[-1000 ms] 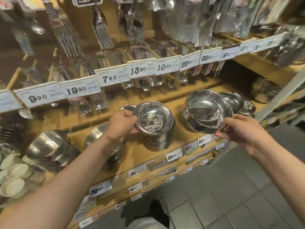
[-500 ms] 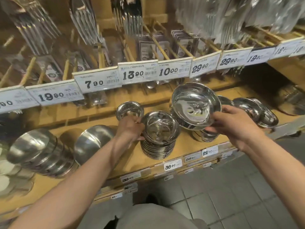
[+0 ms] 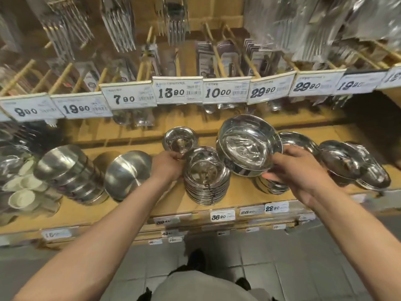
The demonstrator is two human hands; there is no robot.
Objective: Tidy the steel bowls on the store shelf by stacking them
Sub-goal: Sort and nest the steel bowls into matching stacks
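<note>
The right hand (image 3: 297, 170) grips a large steel bowl (image 3: 249, 145) by its rim, at about 4 o'clock of the bowl, fingers curled under the edge. The bowl is lifted and tilted, so its open side faces the camera. It is shiny like a mirror, with a flat round bottom and a thin rolled rim, and blurred reflections show inside it. It hangs above a low stack of similar bowls (image 3: 271, 185) that stands on the wooden shelf (image 3: 121, 207).

The left hand (image 3: 169, 166) holds the rim of the top bowl on the stack of small bowls (image 3: 206, 179), at the 9 o'clock side of this stack. These small bowls are also polished steel, shallow, with a wide flat lip, and many of them sit one in the other.

At 11 o'clock from this stack one single small bowl (image 3: 180, 140) stands upright, behind the left hand. At 3 o'clock from the lifted bowl more shallow bowls (image 3: 355, 166) lie leaning on each other. At 9 o'clock on the shelf a row of deep steel bowls (image 3: 71, 172) lies on its side, and one more deep bowl (image 3: 128, 172) lies beside it with its bottom toward the camera. White price tags (image 3: 178, 90) hang along the upper shelf edge.
</note>
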